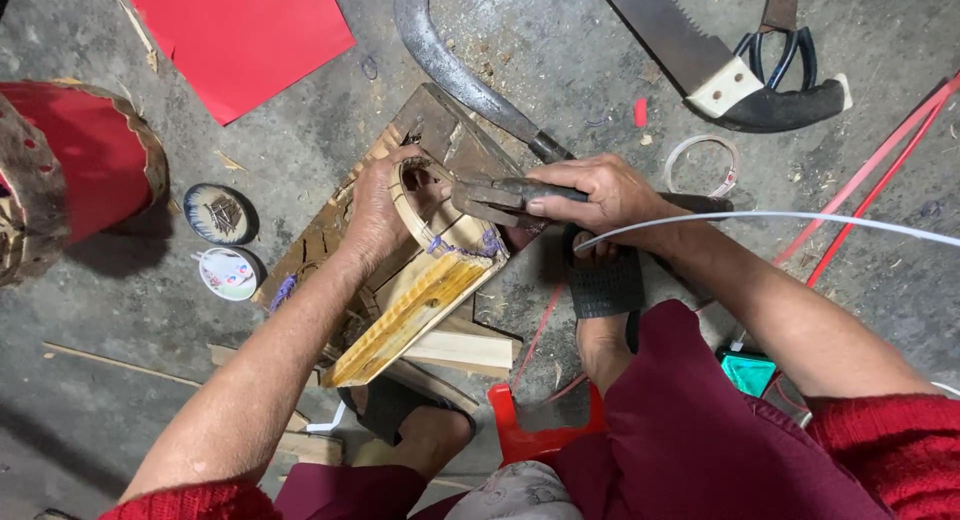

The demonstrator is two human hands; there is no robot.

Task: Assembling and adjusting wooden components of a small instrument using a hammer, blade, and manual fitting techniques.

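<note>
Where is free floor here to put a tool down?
Bare floor lies below the two small dishes, left of the left hand. It is crowded above the right hand: sickle, saw, scissors.

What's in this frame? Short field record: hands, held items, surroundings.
left hand: grips a curved bamboo frame on a wooden block
right hand: closed on pliers, whose nose meets the frame
frame detail: purple ties at the binding
tools behind: sickle, handsaw, scissors, tape roll
left side: red paper sheet, red drum-shaped piece, two small round tins
floor: grey concrete with wood chips
</note>
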